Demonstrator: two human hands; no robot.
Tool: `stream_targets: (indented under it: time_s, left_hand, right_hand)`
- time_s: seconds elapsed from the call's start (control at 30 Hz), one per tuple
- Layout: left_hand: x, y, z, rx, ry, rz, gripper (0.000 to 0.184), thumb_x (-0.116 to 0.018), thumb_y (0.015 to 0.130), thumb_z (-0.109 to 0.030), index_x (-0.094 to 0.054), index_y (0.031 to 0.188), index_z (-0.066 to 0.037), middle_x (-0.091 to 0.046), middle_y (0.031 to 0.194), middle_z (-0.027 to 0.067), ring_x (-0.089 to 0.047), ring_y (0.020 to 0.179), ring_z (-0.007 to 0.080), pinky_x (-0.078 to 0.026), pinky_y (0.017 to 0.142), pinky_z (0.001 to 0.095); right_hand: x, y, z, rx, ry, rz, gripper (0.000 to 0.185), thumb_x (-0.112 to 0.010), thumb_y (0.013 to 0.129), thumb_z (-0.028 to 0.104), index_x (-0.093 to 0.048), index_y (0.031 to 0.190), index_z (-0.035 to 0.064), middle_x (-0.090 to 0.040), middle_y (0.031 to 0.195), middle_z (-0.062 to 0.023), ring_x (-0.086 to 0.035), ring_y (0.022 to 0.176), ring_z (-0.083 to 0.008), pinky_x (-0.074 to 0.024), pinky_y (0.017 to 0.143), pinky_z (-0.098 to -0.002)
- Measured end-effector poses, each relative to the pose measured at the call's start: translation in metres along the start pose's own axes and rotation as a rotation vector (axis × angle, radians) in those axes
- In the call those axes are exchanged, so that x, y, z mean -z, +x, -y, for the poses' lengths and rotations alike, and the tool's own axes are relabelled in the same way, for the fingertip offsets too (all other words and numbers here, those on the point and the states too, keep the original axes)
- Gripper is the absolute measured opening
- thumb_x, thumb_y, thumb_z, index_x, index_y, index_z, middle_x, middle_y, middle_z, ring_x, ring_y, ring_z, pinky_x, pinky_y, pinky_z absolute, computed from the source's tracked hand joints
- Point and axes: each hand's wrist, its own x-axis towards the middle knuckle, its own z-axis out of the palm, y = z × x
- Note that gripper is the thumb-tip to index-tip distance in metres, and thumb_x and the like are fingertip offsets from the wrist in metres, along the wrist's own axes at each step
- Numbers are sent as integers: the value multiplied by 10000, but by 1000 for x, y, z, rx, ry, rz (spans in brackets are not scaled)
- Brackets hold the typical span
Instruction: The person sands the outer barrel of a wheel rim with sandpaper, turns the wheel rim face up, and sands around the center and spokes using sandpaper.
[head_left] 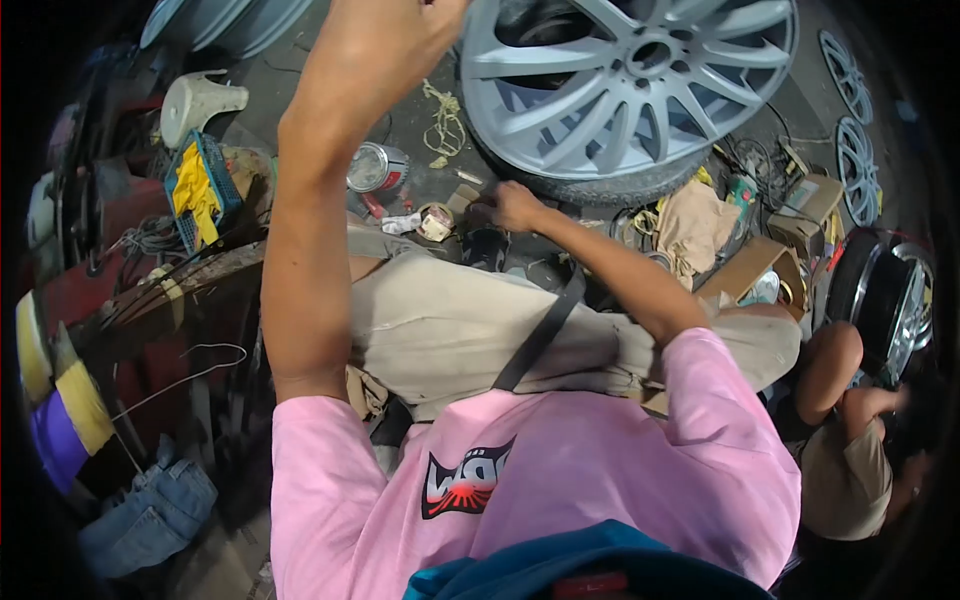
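Observation:
My left hand [415, 25] is raised high at the top edge, close to the camera. Its fingers are mostly cut off by the frame, so what it holds cannot be seen. Low in front of my lap, my right hand [515, 206] has its fingers curled in, beside a small dark object [485, 245]; what they grip is too small to make out. Just beyond it a grey multi-spoke wheel rim [650, 60] lies on a tire [620, 188]. A metal can [377, 168] and a roll of tape [435, 222] are on the floor between my arms.
A blue basket [222, 180] with yellow cloth [195, 195] and a white stool [200, 105] stand left. To the right are a brown cloth [692, 230], cardboard boxes [808, 207], more rims [857, 170] and a tire [855, 275]. Another person's knee [832, 365] shows at lower right.

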Motion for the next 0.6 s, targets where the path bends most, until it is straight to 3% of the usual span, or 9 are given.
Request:
stream_targets:
  time_s: [0.07,0.13,0.17,0.2,0.27,0.37,0.43,0.5,0.6]
  left_hand:
    - [2,1,2,-11,12,-7,245,-634,997,-153,-702,956,79,-606,740,295,-565,578,396,-456,592,433]
    - [2,3,4,-40,-79,3,229,-649,983,-141,-707,947,78,-619,752,292,-598,588,392,-460,592,424]
    - [0,2,7,-29,-81,3,229,-649,983,-141,-707,947,78,-619,752,292,-598,588,392,-460,592,424]
    - [0,1,10,-95,-67,-19,227,-649,981,-137,-708,945,79,-624,760,292,-605,595,398,-459,590,422]
    - [0,3,15,-165,-54,-46,225,-649,980,-133,-709,942,81,-629,767,292,-613,602,404,-458,589,421]
    - [3,11,14,-106,-44,-48,223,-649,987,-114,-711,944,96,-667,739,261,-647,584,320,-477,594,393]
    - [3,11,10,-26,-175,-110,222,-658,991,-103,-719,924,100,-703,699,178,-673,611,202,-505,607,347]
    - [-11,10,8,-59,-231,-221,223,-667,989,-101,-722,903,97,-706,692,140,-671,628,171,-515,611,332]
    - [3,7,-4,16,-310,-177,175,-693,976,-106,-727,935,60,-726,771,87,-688,712,156,-539,675,319]
  right_hand:
    - [-31,30,-8,-25,61,-22,399,-644,995,444,-789,1129,97,-733,1040,-238,-714,1011,-423,-564,897,-491]
    - [-45,48,-4,-101,-151,14,390,-606,1014,437,-777,1226,158,-692,1247,-232,-695,1104,-414,-539,1010,-474]
    - [-50,55,-4,-209,-261,150,419,-600,1017,438,-738,1304,166,-592,1445,-200,-625,1272,-392,-502,1081,-476]
    - [-54,52,-3,-209,-262,159,419,-600,1017,438,-738,1304,166,-592,1445,-200,-625,1272,-392,-502,1081,-476]
    - [-56,49,-2,-183,-445,-19,458,-601,1018,426,-702,1342,119,-528,1526,-172,-526,1402,-382,-490,1095,-496]
    - [-73,62,-31,-189,-481,27,489,-598,1021,402,-670,1360,58,-511,1539,-166,-461,1455,-369,-493,1091,-496]
    - [-70,56,-34,-131,-436,-50,436,-598,1015,352,-690,1292,28,-583,1428,-208,-562,1332,-395,-509,1061,-485]
    - [-53,47,-26,-109,-458,-44,414,-603,1006,337,-697,1266,28,-629,1358,-226,-602,1273,-413,-518,1043,-481]
    - [-33,22,-9,-91,-359,39,369,-615,976,320,-701,1164,15,-708,1152,-242,-680,1112,-427,-552,949,-490]
